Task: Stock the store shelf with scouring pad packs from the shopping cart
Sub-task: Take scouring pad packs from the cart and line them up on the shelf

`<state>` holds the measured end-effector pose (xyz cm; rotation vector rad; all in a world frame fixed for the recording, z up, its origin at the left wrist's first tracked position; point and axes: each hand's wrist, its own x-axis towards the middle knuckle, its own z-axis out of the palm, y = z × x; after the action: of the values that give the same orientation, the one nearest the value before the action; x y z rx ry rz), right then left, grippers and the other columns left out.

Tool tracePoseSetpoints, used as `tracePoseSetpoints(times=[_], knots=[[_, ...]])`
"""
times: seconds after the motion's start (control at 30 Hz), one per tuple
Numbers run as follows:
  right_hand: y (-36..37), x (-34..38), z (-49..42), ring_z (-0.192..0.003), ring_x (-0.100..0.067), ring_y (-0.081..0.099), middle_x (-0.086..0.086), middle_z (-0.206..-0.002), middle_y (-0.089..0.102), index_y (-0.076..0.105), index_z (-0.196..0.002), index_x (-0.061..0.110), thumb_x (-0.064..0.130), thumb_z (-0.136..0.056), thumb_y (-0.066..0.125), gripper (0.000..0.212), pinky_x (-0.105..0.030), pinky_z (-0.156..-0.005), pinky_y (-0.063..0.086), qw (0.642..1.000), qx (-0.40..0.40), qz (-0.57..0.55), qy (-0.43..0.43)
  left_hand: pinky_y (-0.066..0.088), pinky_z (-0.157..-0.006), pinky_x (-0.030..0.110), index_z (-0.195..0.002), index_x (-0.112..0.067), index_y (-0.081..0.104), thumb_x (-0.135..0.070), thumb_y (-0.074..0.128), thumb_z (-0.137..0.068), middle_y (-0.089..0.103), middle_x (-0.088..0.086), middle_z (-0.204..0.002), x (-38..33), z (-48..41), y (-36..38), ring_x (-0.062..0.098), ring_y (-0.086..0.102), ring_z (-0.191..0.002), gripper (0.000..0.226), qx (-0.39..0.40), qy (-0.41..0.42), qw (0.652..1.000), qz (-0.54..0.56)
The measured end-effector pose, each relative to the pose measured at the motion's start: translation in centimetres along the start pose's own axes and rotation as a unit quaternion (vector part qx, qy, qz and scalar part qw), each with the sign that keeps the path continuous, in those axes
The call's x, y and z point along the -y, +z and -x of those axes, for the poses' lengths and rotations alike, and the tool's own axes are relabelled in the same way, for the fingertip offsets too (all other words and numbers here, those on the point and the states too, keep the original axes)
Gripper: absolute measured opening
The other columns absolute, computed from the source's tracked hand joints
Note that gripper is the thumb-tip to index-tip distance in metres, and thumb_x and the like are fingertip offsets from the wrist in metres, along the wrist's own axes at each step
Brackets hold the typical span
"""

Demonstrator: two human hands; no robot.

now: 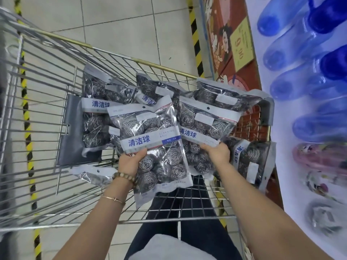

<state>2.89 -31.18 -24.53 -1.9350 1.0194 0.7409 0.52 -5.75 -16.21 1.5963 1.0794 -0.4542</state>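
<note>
Scouring pad packs [95, 126]: clear plastic bags w/ grey-white top strip and hang hole, plus a white band w/ blue Chinese lettering across the middle. Inside are coiled steel-wire balls, silver-grey, several per bag. All sit in the wire shopping cart [131, 61], overlapping each other.

Count: at least 7 packs visible, 2 in hand and 5 loose. More may lie underneath, can't tell.

L hand [131, 162] grips the front pack [150, 126] at its lower left, thumb curled over the label band, fingers hidden under the bag. The pack is raised above the rest. R hand [217, 152] holds a second pack [203, 122] near its lower part, fingers curled round it, tips out of sight.

On the R is a white shelf [287, 184] w/ blurred blue bottles [276, 57].
</note>
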Motion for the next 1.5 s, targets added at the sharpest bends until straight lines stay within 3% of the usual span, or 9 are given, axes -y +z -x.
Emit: tracePoseSetpoints(times=[0.13,0.27,0.43,0.53,0.83,1.13,1.23,1.33,1.5], knots=[[-1.4,0.5,2.3,-0.093,-0.021,0.061,-0.004,-0.107,0.064,0.051,-0.119,0.006,0.032,-0.076,0.077,0.057,-0.034,-0.079,0.051,0.995,-0.02,-0.023,-0.094,0.045,-0.09,0.036,-0.092,-0.018,0.06,-0.021,0.072,-0.077,0.064,-0.001,-0.095,-0.3,0.8,-0.1,0.023,0.058,-0.1,0.019,0.006,0.023,1.0,-0.007],[-3.4,0.8,4.0,-0.093,-0.024,0.062,-0.005,-0.108,0.065,0.044,-0.127,0.004,0.043,-0.077,0.074,0.071,-0.037,-0.077,0.053,0.985,-0.061,0.043,-0.156,0.046,-0.084,0.034,-0.083,-0.023,0.06,-0.017,0.07,-0.078,0.064,-0.003,-0.088,-1.0,1.7,-0.6,0.021,0.059,-0.092,0.013,0.021,0.052,0.998,-0.012],[-6.6,2.0,7.8,-0.077,-0.024,0.061,0.001,-0.086,0.061,0.057,-0.108,0.01,0.035,-0.086,0.066,0.035,-0.035,-0.067,0.048,0.969,-0.077,0.039,-0.232,0.045,-0.086,0.035,-0.096,-0.011,0.062,-0.012,0.066,-0.081,0.064,-0.001,-0.088,-2.2,3.2,-1.3,0.021,0.059,-0.091,0.016,0.048,0.085,0.995,-0.016],[-8.2,2.6,10.2,-0.086,-0.023,0.061,0.004,-0.091,0.057,0.056,-0.114,0.01,0.027,-0.09,0.061,0.029,-0.032,-0.067,0.045,0.966,-0.086,-0.004,-0.245,0.04,-0.086,0.029,-0.107,-0.007,0.06,-0.008,0.063,-0.083,0.062,-0.002,-0.09,-3.3,4.3,-2.2,0.015,0.058,-0.088,0.024,0.072,0.115,0.99,-0.027],[-10.0,-0.2,16.5,-0.093,-0.021,0.058,-0.004,-0.105,0.061,0.048,-0.107,0.019,0.025,-0.084,0.069,0.031,-0.026,-0.076,0.041,0.941,-0.208,-0.145,-0.224,0.041,-0.083,0.03,-0.076,-0.017,0.056,-0.018,0.066,-0.081,0.058,-0.005,-0.08,-6.8,6.9,-4.5,0.015,0.054,-0.08,0.011,0.137,0.185,0.97,-0.075],[-9.8,-7.8,24.5,-0.079,-0.017,0.053,-0.012,-0.097,0.062,0.058,-0.114,0.0,0.016,-0.087,0.066,0.032,-0.023,-0.065,0.04,0.883,-0.338,-0.289,-0.152,0.037,-0.096,0.032,-0.104,-0.006,0.058,-0.025,0.065,-0.082,0.057,-0.001,-0.105,-7.5,10.5,-2.5,0.012,0.05,-0.099,0.03,0.229,0.257,0.925,-0.16],[-10.1,-11.5,27.2,-0.077,-0.016,0.053,-0.01,-0.098,0.064,0.059,-0.114,0.003,0.018,-0.088,0.066,0.032,-0.023,-0.067,0.039,0.863,-0.382,-0.315,-0.104,0.04,-0.085,0.022,-0.095,-0.015,0.058,-0.023,0.062,-0.085,0.052,-0.009,-0.081,-6.8,12.9,-0.6,0.01,0.05,-0.091,0.013,0.275,0.296,0.889,-0.215],[-10.2,-14.9,30.6,-0.072,-0.017,0.05,0.0,-0.086,0.063,0.06,-0.105,0.013,0.016,-0.088,0.064,0.018,-0.015,-0.055,0.041,0.834,-0.428,-0.34,-0.072,0.043,-0.079,0.024,-0.095,-0.017,0.061,-0.018,0.066,-0.082,0.062,-0.001,-0.088,-5.8,14.7,1.7,0.017,0.059,-0.09,0.014,0.338,0.317,0.855,-0.232],[-9.1,-21.3,35.5,-0.084,-0.02,0.056,-0.002,-0.099,0.064,0.061,-0.108,0.01,0.02,-0.088,0.065,0.022,-0.029,-0.069,0.043,0.784,-0.496,-0.372,0.015,0.039,-0.068,0.016,-0.101,-0.013,0.06,-0.011,0.064,-0.084,0.059,-0.003,-0.09,-2.7,19.8,5.3,0.01,0.054,-0.079,0.017,0.433,0.333,0.787,-0.286]])
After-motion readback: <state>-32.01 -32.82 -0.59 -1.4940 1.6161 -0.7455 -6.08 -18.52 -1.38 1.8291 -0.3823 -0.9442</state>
